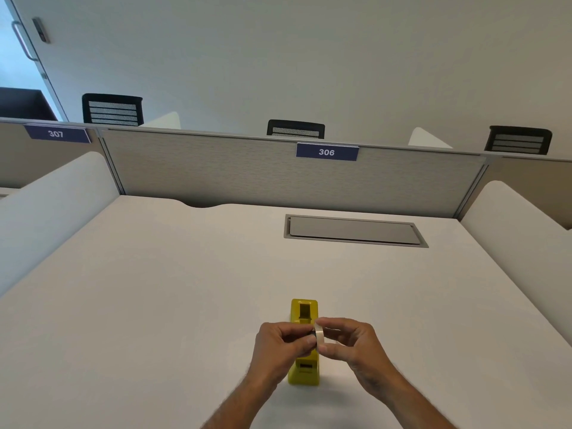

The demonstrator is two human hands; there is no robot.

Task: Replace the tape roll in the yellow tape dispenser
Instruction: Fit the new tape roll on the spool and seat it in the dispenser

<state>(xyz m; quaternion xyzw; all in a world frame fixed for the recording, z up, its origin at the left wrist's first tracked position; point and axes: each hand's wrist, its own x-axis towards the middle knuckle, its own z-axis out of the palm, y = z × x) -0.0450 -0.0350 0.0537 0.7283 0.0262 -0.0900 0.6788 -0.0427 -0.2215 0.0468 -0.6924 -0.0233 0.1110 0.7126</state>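
Observation:
A yellow tape dispenser (304, 311) stands on the white desk (154, 289), lengthwise away from me, with its roll bay empty. Just above its middle I hold a pale tape roll (319, 335) edge-on between both hands. My right hand (349, 342) pinches the roll's rim with thumb and forefinger. My left hand (280, 343) grips a small dark part, perhaps the core, at the roll's left side. My hands hide the dispenser's middle section.
A grey cable hatch (353, 230) is set flush in the desk at the back right. A fabric partition (247, 168) with a "306" label closes the far edge, and white side dividers (55, 209) flank the desk. Black chairs stand behind the partition.

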